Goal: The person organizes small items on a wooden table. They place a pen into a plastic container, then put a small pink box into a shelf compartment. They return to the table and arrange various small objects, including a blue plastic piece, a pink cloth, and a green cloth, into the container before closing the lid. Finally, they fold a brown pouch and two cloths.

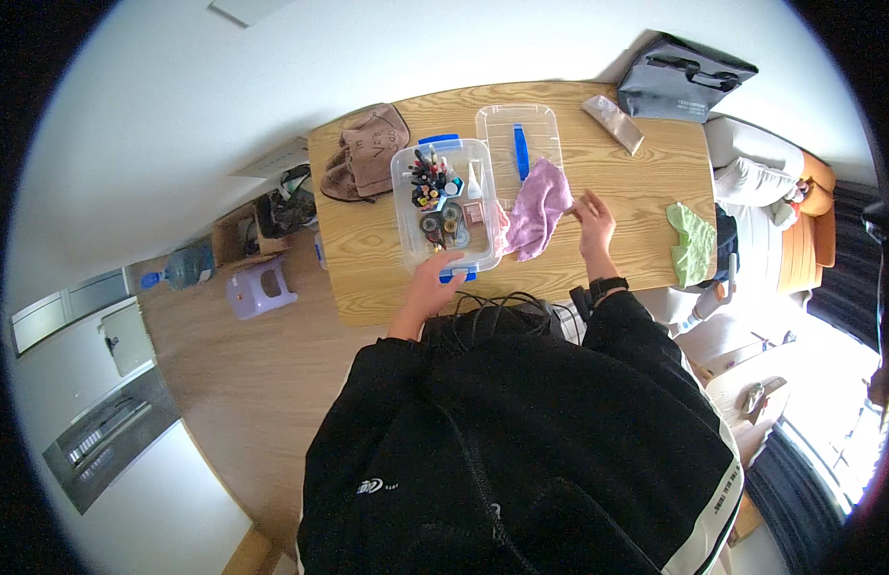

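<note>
My left hand (434, 282) rests at the near edge of a clear plastic storage box (406, 248) with blue latches, thumb and fingers apart. Inside the box stand pens and makeup-like sticks (431, 180) in holders, beside a white tube (474, 181), round containers (450, 215) and a small pink case (473, 213). My right hand (595, 221) pinches the right edge of a purple cloth (541, 205), which lies partly against the box's right side. A pink cloth (503, 228) shows between box and purple cloth. Behind them lies a clear lid (541, 118) with a blue strip (521, 152).
On the wooden table (631, 194) are a brown cloth pouch (373, 152) at the left, a beige packet (613, 123), a grey bag (681, 79) and a green cloth (692, 243) at the right. Black cables (509, 305) lie at the front edge. A purple stool (261, 289) stands left.
</note>
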`<control>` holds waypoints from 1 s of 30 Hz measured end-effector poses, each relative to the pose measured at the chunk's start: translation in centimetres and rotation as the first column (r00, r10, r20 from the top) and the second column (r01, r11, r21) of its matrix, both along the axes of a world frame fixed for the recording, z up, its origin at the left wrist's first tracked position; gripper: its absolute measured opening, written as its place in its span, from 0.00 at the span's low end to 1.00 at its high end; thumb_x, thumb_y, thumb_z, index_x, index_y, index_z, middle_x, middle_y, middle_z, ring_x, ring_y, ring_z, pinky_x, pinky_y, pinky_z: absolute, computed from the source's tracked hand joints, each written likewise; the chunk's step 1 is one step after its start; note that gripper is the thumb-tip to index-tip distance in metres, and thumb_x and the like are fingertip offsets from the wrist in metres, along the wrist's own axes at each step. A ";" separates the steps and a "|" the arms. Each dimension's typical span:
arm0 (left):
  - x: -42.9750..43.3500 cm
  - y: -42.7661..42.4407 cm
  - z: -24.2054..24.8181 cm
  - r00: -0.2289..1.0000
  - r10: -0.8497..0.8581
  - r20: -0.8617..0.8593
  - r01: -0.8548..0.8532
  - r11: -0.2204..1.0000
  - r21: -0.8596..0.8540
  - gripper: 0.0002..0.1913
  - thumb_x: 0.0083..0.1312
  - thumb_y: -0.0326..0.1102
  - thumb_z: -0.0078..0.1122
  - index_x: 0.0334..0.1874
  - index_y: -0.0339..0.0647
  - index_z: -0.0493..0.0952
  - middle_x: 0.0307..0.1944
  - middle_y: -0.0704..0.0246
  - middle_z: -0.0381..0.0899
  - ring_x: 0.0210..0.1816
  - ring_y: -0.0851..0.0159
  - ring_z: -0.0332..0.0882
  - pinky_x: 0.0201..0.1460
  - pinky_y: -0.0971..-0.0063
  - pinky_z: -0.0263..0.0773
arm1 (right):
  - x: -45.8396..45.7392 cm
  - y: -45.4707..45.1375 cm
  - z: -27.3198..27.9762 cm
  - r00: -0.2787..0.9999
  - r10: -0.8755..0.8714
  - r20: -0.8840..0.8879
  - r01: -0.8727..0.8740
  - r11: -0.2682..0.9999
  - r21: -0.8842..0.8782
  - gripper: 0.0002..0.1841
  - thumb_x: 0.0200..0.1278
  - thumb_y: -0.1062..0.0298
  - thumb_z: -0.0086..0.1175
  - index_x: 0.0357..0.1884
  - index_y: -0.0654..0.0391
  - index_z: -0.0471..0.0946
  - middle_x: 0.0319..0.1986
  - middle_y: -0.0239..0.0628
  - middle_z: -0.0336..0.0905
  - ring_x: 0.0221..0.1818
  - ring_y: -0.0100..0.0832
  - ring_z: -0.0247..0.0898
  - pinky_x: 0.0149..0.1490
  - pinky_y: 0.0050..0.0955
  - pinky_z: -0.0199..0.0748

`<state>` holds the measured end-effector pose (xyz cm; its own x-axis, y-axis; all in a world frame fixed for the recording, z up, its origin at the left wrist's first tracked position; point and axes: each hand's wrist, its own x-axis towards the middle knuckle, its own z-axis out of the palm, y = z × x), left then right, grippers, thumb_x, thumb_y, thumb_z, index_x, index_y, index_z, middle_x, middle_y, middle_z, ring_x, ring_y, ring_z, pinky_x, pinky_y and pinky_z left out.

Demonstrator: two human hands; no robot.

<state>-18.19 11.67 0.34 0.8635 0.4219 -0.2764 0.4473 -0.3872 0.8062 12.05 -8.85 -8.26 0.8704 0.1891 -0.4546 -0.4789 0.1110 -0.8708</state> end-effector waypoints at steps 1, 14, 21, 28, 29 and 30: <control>0.3 -0.4 -0.1 0.997 0.058 0.050 -0.054 0.996 -0.066 0.23 0.67 0.40 0.64 0.63 0.44 0.75 0.57 0.59 0.79 0.60 0.55 0.77 0.62 0.62 0.70 | -1.2 1.0 2.0 0.995 0.097 0.025 -0.098 0.994 0.045 0.24 0.61 0.82 0.61 0.60 0.66 0.74 0.48 0.42 0.80 0.45 0.32 0.80 0.51 0.27 0.81; 1.0 0.2 1.0 0.771 0.623 -0.129 -0.232 0.087 -0.969 0.23 0.78 0.58 0.41 0.59 0.47 0.73 0.44 0.73 0.78 0.41 0.71 0.75 0.38 0.71 0.74 | -17.3 12.7 15.0 0.403 0.746 0.529 -0.705 0.622 -0.340 0.14 0.58 0.77 0.65 0.47 0.62 0.84 0.48 0.40 0.83 0.52 0.30 0.79 0.57 0.28 0.75; -0.9 1.5 0.2 0.791 0.576 -0.207 -0.335 0.124 -0.934 0.22 0.77 0.57 0.44 0.59 0.48 0.72 0.41 0.73 0.79 0.30 0.74 0.73 0.25 0.80 0.63 | -12.3 15.5 12.2 0.619 0.605 0.501 -0.484 0.796 -0.363 0.13 0.54 0.68 0.70 0.42 0.58 0.86 0.36 0.35 0.86 0.36 0.25 0.80 0.42 0.26 0.76; -2.5 1.7 -1.6 0.746 0.626 -0.229 -0.362 0.092 -0.927 0.23 0.78 0.55 0.45 0.62 0.44 0.72 0.44 0.70 0.80 0.29 0.74 0.73 0.25 0.80 0.63 | -7.8 18.9 5.8 0.601 0.732 0.320 -0.570 0.674 -0.470 0.15 0.55 0.65 0.70 0.43 0.60 0.84 0.33 0.37 0.86 0.34 0.29 0.83 0.41 0.28 0.79; -2.5 1.8 -1.9 0.740 0.632 -0.229 -0.359 0.084 -0.929 0.23 0.78 0.54 0.45 0.62 0.44 0.72 0.44 0.69 0.80 0.29 0.74 0.73 0.25 0.80 0.64 | -7.6 18.9 5.3 0.591 0.740 0.321 -0.562 0.664 -0.493 0.15 0.55 0.65 0.70 0.42 0.60 0.84 0.33 0.37 0.86 0.34 0.29 0.83 0.41 0.28 0.79; -2.7 1.9 -2.0 0.730 0.644 -0.230 -0.358 0.073 -0.931 0.22 0.78 0.53 0.44 0.61 0.44 0.71 0.43 0.68 0.80 0.28 0.73 0.73 0.25 0.79 0.65 | -7.8 19.0 5.3 0.576 0.752 0.321 -0.560 0.648 -0.516 0.15 0.55 0.65 0.70 0.42 0.60 0.84 0.33 0.37 0.86 0.33 0.29 0.83 0.40 0.28 0.79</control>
